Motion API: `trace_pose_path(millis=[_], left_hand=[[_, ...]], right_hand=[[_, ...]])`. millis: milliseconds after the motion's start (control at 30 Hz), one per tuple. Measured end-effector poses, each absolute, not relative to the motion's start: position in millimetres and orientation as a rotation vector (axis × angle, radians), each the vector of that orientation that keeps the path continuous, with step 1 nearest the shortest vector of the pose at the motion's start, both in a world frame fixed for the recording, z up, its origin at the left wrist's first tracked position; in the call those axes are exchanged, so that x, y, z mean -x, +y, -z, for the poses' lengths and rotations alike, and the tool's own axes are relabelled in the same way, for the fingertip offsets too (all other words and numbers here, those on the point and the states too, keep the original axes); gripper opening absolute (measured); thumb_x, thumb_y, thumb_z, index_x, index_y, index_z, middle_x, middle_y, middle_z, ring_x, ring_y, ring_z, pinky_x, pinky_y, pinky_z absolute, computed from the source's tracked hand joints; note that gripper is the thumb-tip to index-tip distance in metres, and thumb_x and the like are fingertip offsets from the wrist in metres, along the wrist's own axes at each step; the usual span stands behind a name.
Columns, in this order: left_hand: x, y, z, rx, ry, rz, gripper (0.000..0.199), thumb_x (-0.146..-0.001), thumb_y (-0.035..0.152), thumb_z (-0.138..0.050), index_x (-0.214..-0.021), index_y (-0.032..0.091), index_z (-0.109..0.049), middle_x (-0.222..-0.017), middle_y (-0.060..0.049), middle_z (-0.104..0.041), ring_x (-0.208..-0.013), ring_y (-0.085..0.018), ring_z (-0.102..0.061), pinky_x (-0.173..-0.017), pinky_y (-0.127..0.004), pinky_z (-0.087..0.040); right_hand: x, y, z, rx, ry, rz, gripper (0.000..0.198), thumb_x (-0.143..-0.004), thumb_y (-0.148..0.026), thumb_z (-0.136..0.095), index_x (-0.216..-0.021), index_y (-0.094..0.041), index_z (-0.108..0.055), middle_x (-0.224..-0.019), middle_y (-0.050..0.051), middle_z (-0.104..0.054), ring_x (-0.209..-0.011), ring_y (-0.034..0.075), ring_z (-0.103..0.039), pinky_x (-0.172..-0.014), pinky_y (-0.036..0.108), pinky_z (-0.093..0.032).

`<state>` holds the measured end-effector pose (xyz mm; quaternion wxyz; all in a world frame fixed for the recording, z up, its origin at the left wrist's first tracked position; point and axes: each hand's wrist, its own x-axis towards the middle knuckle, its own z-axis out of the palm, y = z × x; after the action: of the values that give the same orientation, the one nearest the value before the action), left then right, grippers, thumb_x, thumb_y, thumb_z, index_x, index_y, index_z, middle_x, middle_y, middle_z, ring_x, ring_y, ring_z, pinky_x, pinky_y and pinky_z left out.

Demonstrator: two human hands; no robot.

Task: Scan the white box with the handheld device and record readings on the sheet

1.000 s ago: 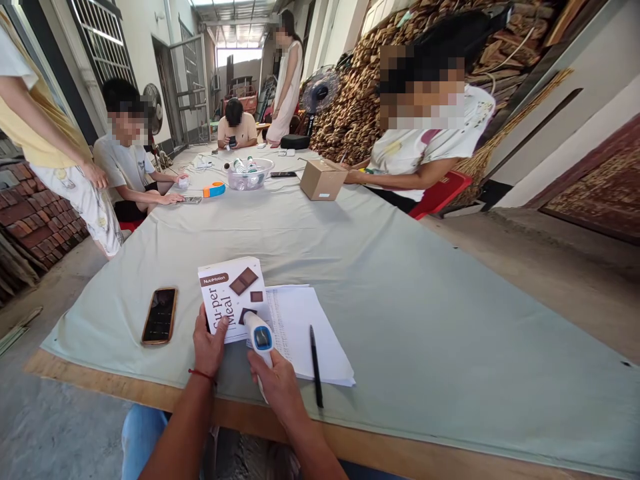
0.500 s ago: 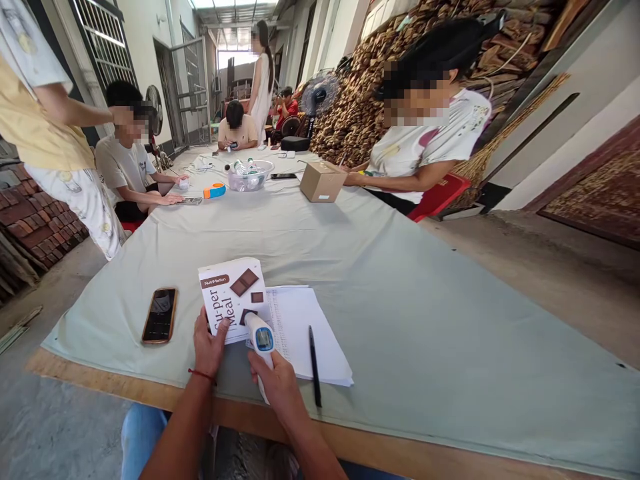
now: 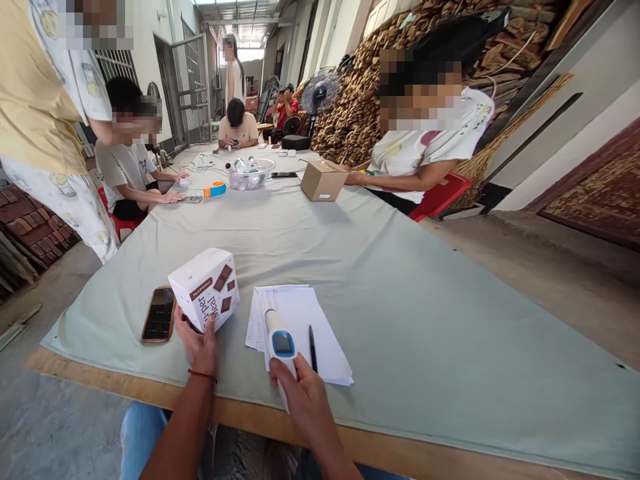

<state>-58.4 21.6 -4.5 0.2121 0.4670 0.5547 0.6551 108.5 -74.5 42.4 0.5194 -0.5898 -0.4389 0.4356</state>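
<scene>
My left hand (image 3: 199, 341) grips a white box (image 3: 206, 288) with brown chocolate squares and the words "NutriMotion" and "Meal" printed on it. The box is tilted, showing its front and one side. Wrapped round the handle of a white infrared thermometer (image 3: 281, 347) is my right hand (image 3: 305, 393); the blue-rimmed screen faces me and the nose points away over the papers. Beneath it lie sheets of paper (image 3: 325, 340), some with writing, and a black pen (image 3: 313, 348) rests on them. A phone (image 3: 159, 315) in a brown case lies just left of the box.
Farther along the cloth-covered table (image 3: 425, 333) stand a cardboard box (image 3: 323, 181), a clear basin (image 3: 251, 176) with bottles, and an orange-and-blue object (image 3: 215, 190). Several people sit or stand around the table. Stacked firewood (image 3: 345, 100) lines the right wall.
The box has moved left and turned, so its side now shows. My right hand has shifted right with the thermometer, away from the box. The standing person at left leans closer.
</scene>
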Motion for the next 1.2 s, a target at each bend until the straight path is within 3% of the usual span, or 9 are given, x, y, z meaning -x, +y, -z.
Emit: trace_pose_path(millis=[100,200,333,433,567,767,967,1200], left_hand=[[64.0,27.9,11.1,-1.272,1.814,-1.980,0.082,-0.074,0.040,-0.071,-0.141,0.019,-0.027,-0.132,-0.015,-0.038,-0.127,-0.031,-0.039,-0.110,-0.050,-0.031],[68.4,33.5,15.2,-1.321,1.925,-1.996,0.088,-0.073,0.035,-0.073,-0.143,0.019,-0.023,-0.133,-0.015,-0.036,-0.128,-0.033,-0.035,-0.111,-0.055,-0.027],[62.1,28.5,8.7,-1.664,2.024,-2.050,0.091,-0.074,0.032,-0.071,-0.145,0.017,-0.018,-0.140,-0.021,-0.026,-0.134,-0.037,-0.026,-0.111,-0.060,-0.023],[49.3,16.6,0.4,-2.179,1.856,-2.053,0.074,-0.078,0.029,-0.066,-0.141,0.017,-0.029,-0.139,-0.020,-0.029,-0.134,-0.036,-0.029,-0.109,-0.058,-0.027],[36.8,7.4,-7.0,-2.755,1.276,-1.522,0.045,-0.088,0.022,-0.055,-0.132,0.022,-0.045,-0.128,-0.014,-0.048,-0.122,-0.027,-0.046,-0.102,-0.046,-0.039],[33.3,14.0,-9.1,-2.956,0.799,-0.750,0.037,-0.092,0.036,-0.052,-0.127,0.027,-0.055,-0.135,-0.009,-0.051,-0.128,-0.028,-0.040,-0.107,-0.049,-0.030],[33.2,15.7,-6.2,-2.902,0.771,-0.642,0.035,-0.085,0.049,-0.061,-0.113,0.029,-0.065,-0.128,-0.007,-0.057,-0.129,-0.030,-0.040,-0.107,-0.052,-0.028],[33.2,14.3,-3.2,-2.856,0.813,-0.682,0.029,-0.087,0.044,-0.060,-0.111,0.029,-0.067,-0.126,-0.007,-0.058,-0.127,-0.028,-0.043,-0.106,-0.050,-0.034]], right_hand=[[-122.7,-76.7,-49.6,1.486,-1.047,-0.919,0.050,-0.073,-0.063,-0.058,-0.093,-0.017,-0.067,-0.076,0.005,-0.069,-0.071,0.021,-0.059,-0.064,0.028,-0.047],[-135.5,-77.8,-58.1,1.539,-1.041,-0.845,0.061,-0.072,-0.064,-0.057,-0.108,-0.015,-0.065,-0.099,0.009,-0.072,-0.088,0.026,-0.063,-0.073,0.031,-0.050],[-148.9,-79.5,-64.1,1.585,-1.017,-0.801,0.065,-0.072,-0.065,-0.055,-0.109,-0.013,-0.066,-0.094,0.010,-0.073,-0.082,0.026,-0.065,-0.070,0.032,-0.051],[-158.0,-81.7,-62.7,1.614,-0.997,-0.756,0.069,-0.072,-0.065,-0.055,-0.112,-0.011,-0.065,-0.093,0.011,-0.073,-0.081,0.026,-0.064,-0.069,0.031,-0.051],[-170.8,-86.4,-58.5,1.671,-0.931,-0.650,0.073,-0.072,-0.064,-0.055,-0.118,-0.008,-0.063,-0.094,0.012,-0.072,-0.082,0.025,-0.063,-0.071,0.032,-0.050],[-188.3,-95.6,-60.1,1.651,-0.911,-0.536,0.067,-0.075,-0.063,-0.055,-0.116,-0.011,-0.063,-0.091,0.010,-0.072,-0.075,0.022,-0.062,-0.065,0.029,-0.049],[-196.8,-99.5,-60.7,1.697,-0.934,-0.515,0.068,-0.076,-0.065,-0.053,-0.116,-0.011,-0.062,-0.085,0.008,-0.071,-0.065,0.019,-0.060,-0.058,0.027,-0.047],[-215.2,-73.1,-29.5,2.093,-1.158,-0.322,0.055,-0.085,-0.052,-0.046,-0.127,-0.019,-0.055,-0.116,0.012,-0.067,-0.102,0.028,-0.063,-0.077,0.033,-0.049]])
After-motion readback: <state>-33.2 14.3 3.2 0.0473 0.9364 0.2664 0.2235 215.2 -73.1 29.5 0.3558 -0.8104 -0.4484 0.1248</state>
